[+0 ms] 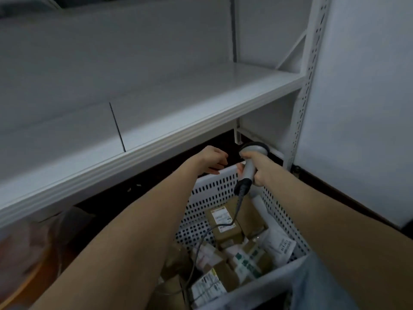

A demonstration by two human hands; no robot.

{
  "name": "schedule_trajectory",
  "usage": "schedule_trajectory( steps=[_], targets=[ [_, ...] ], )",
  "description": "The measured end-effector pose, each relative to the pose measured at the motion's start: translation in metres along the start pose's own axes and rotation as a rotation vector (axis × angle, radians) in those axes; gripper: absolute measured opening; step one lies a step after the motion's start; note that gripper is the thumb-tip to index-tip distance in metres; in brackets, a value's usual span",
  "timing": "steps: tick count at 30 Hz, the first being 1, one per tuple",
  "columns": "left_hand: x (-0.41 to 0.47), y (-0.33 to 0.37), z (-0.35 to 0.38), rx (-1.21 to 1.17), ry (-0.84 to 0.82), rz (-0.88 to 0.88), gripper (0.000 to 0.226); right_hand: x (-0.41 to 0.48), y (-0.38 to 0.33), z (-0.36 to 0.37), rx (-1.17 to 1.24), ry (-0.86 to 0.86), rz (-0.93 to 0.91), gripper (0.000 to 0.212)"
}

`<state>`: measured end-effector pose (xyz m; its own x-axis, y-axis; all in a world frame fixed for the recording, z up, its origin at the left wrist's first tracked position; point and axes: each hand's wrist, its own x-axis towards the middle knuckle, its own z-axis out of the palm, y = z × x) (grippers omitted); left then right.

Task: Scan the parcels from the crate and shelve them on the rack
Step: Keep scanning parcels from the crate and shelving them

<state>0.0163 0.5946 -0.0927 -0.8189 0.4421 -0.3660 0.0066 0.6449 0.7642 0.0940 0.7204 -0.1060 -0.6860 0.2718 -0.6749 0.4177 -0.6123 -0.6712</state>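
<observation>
Head view: the right hand (261, 169) clenches its fingers round the smooth grey scanner (249, 168) above the white perforated plastic crate (214, 189), the left hand (212, 158) at its 9 o'clock loosely curled, holding nothing, with labelled brown cardboard parcels (224, 222) at 6 o'clock.

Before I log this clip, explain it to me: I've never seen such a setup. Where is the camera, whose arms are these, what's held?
There is no machine here. The single picture comes from a camera worn on a person's head, looking down at their own bare arms. The right hand grips a corded barcode scanner. The left hand reaches to the far rim of a white perforated crate; whether its fingers grip it is unclear. The crate holds labelled parcels. Above is the white rack shelf.
</observation>
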Motion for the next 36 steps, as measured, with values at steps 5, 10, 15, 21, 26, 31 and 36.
schedule_trajectory(
  steps=[5, 10, 15, 21, 26, 31, 36],
  targets=[
    [0.026, -0.064, 0.046, -0.016, -0.078, -0.174, 0.02, 0.045, 0.05, -0.032, 0.017, 0.057, 0.104, 0.039],
    [0.048, -0.117, 0.074, 0.02, -0.103, -0.278, 0.032, 0.075, 0.082, -0.047, 0.076, 0.109, 0.187, 0.044],
    [0.072, -0.16, 0.094, 0.048, -0.08, -0.371, 0.042, 0.115, 0.109, -0.057, -0.003, 0.142, 0.261, 0.046],
    [0.089, -0.226, 0.123, -0.156, 0.003, -0.552, 0.039, 0.17, 0.14, -0.061, -0.097, 0.204, 0.335, 0.047],
    [0.113, -0.265, 0.139, -0.329, 0.058, -0.669, 0.067, 0.209, 0.167, -0.054, -0.222, 0.254, 0.304, 0.028],
    [0.143, -0.294, 0.15, -0.55, 0.084, -0.753, 0.069, 0.235, 0.176, -0.047, -0.396, 0.302, 0.242, 0.028],
    [0.158, -0.31, 0.169, -0.806, -0.047, -0.78, 0.052, 0.249, 0.18, -0.055, -0.409, 0.3, 0.254, 0.054]
  ],
)
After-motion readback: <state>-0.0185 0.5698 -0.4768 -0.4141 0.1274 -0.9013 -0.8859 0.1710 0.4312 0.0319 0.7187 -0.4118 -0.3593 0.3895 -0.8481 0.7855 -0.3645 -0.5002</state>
